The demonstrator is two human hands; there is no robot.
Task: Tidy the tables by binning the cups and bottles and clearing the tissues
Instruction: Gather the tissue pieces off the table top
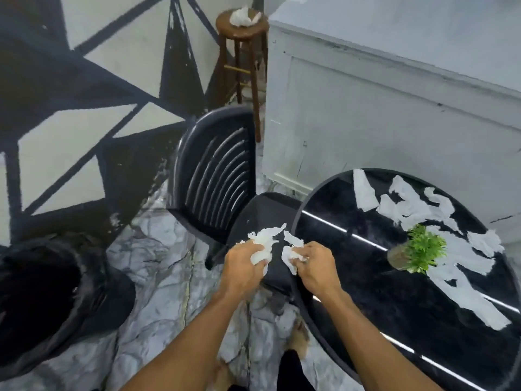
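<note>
Two crumpled tissues are held above the seat of a black plastic chair (217,170), one in each hand. The left hand (242,266) is clenched around the larger tissue (265,241), whose torn end stands up past the knuckles. A smaller tissue (291,249) is pinched in the curled fingers of the right hand (315,266), though the fingertips themselves are hidden behind the paper. The two pieces are seen close together but apart. To the right, a glossy round table (394,306) is cut off by the frame's edge. Its dark top is strewn with ragged white patches (417,204), and it cannot be told for certain which are flattened tissues and which are reflections. A small green plant (423,248) is set among them, its pot too blurred to be made out. A black bin bag (50,277) is seen at the lower left on the marbled floor (158,263) — its inside is lost in shadow. At the far end, a wad of tissue (242,16) is seen on the round top of a wooden stool (239,31), which is placed between the black-and-white painted wall (84,108) and a pale panelled counter (394,108). The stool's lower legs are hidden by the chair back, and both forearms are cut off at the bottom edge.
</note>
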